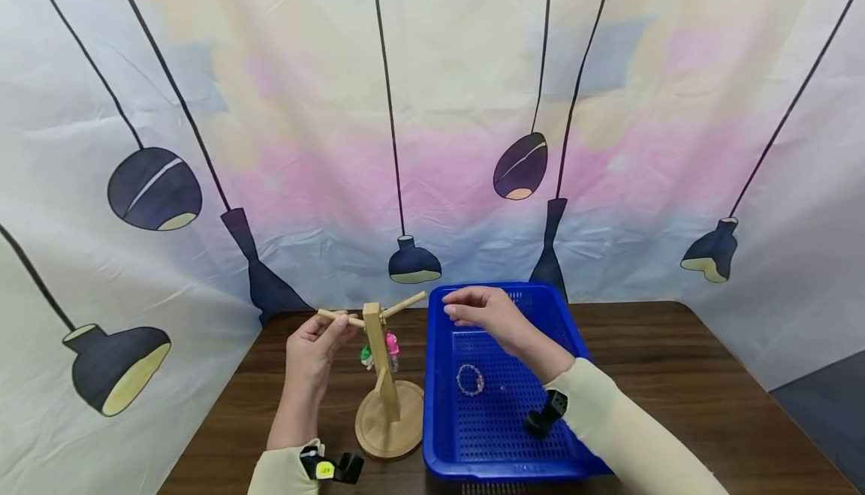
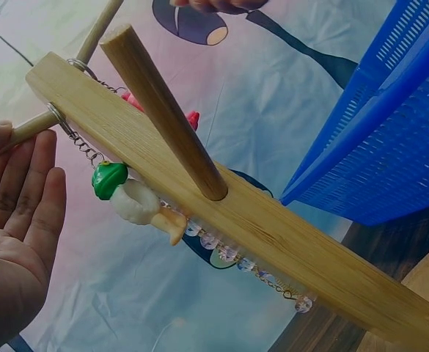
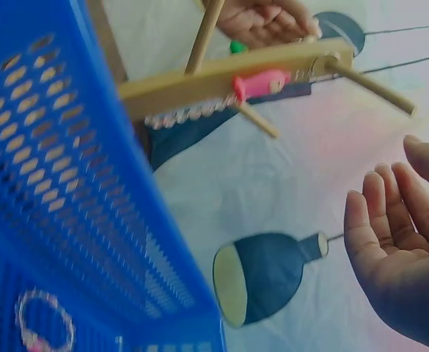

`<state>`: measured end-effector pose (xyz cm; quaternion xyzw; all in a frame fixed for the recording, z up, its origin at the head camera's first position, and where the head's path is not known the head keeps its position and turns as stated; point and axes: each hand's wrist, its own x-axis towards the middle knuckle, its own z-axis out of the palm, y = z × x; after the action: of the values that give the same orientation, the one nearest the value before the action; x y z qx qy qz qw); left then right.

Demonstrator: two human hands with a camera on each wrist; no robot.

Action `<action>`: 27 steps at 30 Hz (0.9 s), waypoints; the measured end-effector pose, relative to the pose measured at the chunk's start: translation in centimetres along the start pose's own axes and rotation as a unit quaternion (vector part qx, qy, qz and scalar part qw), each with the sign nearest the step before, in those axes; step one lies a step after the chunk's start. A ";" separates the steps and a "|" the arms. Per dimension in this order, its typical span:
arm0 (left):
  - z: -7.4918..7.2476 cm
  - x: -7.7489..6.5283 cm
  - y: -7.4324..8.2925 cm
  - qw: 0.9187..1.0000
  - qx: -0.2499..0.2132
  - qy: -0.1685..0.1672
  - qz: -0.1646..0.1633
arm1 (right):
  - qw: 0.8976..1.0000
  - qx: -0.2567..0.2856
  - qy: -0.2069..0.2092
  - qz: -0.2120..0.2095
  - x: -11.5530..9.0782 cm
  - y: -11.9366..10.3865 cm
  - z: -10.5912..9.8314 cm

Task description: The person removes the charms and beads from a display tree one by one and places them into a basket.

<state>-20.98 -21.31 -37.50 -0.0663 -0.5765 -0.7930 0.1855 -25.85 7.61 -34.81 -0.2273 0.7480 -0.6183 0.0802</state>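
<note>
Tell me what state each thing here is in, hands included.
Left hand: gripping a wooden peg.
Right hand: empty, fingers loosely curved.
Wooden stand: upright.
Green-and-white charm: hanging from the gripped peg.
Pink charm: hanging from the opposite peg.
Beaded strand: hanging along the stand.
Blue basket: upright, open-topped.
Bracelet: lying inside the basket.

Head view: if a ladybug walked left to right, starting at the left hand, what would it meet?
Left hand → green charm → post → pink charm → bracelet → right sleeve.
</note>
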 end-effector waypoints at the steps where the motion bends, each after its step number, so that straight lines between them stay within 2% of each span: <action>1: 0.0 0.0 0.0 1.000 0.003 0.000 0.000 | 1.000 0.006 0.002 -0.001 0.0 -0.2 0.3; 13: -0.1 0.0 0.0 1.000 -0.013 -0.009 -0.002 | 0.994 0.101 0.032 0.000 1.4 -1.5 2.8; 20: -0.1 0.2 -0.1 1.000 0.006 -0.008 0.000 | 0.993 0.108 0.039 -0.009 1.8 -1.9 3.4; 24: -0.2 0.2 -0.1 1.000 0.008 -0.009 -0.009 | 0.994 0.098 0.042 -0.016 1.8 -2.0 3.5; 27: -0.3 0.4 0.0 1.000 0.012 -0.007 -0.028 | 0.995 0.086 0.035 -0.022 1.7 -2.1 3.6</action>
<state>-21.30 -21.68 -37.43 -0.0535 -0.5891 -0.7902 0.1603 -25.38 3.44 -33.35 -0.2144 0.6894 -0.6893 0.0599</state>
